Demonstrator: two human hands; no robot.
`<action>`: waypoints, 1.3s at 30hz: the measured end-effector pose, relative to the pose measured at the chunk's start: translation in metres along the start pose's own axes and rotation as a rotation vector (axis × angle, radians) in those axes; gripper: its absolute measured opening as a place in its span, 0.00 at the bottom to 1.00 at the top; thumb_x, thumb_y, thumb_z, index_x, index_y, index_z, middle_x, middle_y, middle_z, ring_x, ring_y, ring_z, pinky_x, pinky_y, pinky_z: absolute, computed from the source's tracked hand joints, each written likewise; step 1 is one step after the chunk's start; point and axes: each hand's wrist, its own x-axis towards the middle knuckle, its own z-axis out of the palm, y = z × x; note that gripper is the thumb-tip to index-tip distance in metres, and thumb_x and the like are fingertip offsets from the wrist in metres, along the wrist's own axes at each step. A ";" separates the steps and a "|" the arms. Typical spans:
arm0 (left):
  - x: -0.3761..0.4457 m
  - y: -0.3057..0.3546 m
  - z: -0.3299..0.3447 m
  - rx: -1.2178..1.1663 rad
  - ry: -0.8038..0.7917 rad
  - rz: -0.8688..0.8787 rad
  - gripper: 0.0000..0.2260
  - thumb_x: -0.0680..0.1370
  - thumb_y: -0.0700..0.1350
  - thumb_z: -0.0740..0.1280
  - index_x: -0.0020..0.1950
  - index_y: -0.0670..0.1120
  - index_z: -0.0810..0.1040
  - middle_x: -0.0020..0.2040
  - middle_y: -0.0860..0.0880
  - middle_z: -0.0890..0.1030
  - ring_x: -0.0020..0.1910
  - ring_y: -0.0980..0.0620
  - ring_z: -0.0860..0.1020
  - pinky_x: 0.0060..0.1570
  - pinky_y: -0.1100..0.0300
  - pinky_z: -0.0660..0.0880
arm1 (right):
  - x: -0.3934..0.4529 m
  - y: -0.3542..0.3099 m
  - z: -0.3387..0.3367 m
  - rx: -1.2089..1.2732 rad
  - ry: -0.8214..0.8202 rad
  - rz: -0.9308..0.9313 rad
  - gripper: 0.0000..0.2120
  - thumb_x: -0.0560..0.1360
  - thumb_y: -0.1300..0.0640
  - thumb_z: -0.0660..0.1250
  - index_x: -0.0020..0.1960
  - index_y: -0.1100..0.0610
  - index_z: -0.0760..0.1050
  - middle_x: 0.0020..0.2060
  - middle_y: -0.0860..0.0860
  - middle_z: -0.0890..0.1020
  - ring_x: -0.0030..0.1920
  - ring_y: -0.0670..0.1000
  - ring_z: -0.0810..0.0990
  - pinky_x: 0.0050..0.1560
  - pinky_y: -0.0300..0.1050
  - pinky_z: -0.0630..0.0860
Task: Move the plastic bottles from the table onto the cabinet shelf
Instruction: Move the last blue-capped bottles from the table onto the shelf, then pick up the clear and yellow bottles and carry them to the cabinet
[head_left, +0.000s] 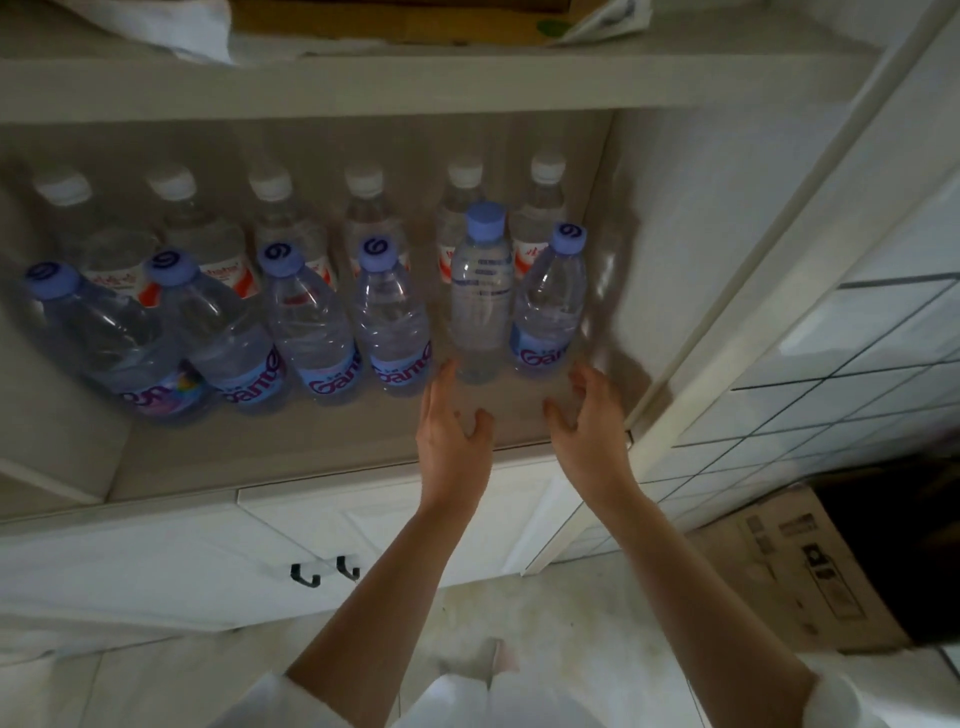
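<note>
Two rows of clear plastic bottles stand on the cabinet shelf (311, 457). The back row has white caps and red labels (270, 218). The front row has blue caps, among them a slim bottle (480, 291) and a blue-labelled one (550, 306) at the right end. My left hand (454, 421) hovers open just in front of the slim bottle, fingers spread, not touching it. My right hand (589, 415) is open too, just below the right-end bottle and apart from it. Neither hand holds anything.
An upper shelf board (415, 88) overhangs the bottles, with a cardboard box (395, 15) on it. The cabinet's side wall (675, 249) closes the right. Below are cabinet doors with black handles (324, 571). A cardboard box (779, 571) lies on the floor at right.
</note>
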 end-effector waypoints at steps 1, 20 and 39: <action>-0.005 -0.001 -0.004 -0.008 0.000 0.005 0.26 0.76 0.36 0.64 0.73 0.50 0.66 0.70 0.51 0.70 0.64 0.55 0.72 0.62 0.57 0.74 | -0.007 0.001 0.000 -0.002 -0.008 -0.017 0.26 0.75 0.59 0.67 0.70 0.61 0.65 0.63 0.57 0.74 0.63 0.55 0.74 0.62 0.47 0.70; -0.180 -0.039 -0.034 0.207 0.550 -0.348 0.09 0.77 0.39 0.64 0.54 0.51 0.77 0.41 0.57 0.84 0.43 0.54 0.82 0.45 0.54 0.80 | -0.103 0.023 -0.002 0.037 -0.756 -0.383 0.16 0.78 0.55 0.63 0.66 0.55 0.70 0.60 0.49 0.78 0.61 0.45 0.76 0.65 0.44 0.73; -0.500 -0.024 -0.042 0.319 1.279 -0.910 0.06 0.76 0.40 0.67 0.51 0.47 0.80 0.39 0.51 0.85 0.39 0.54 0.83 0.44 0.54 0.80 | -0.337 0.012 0.005 -0.115 -1.660 -1.000 0.14 0.77 0.56 0.64 0.62 0.57 0.74 0.51 0.51 0.82 0.52 0.47 0.80 0.55 0.38 0.74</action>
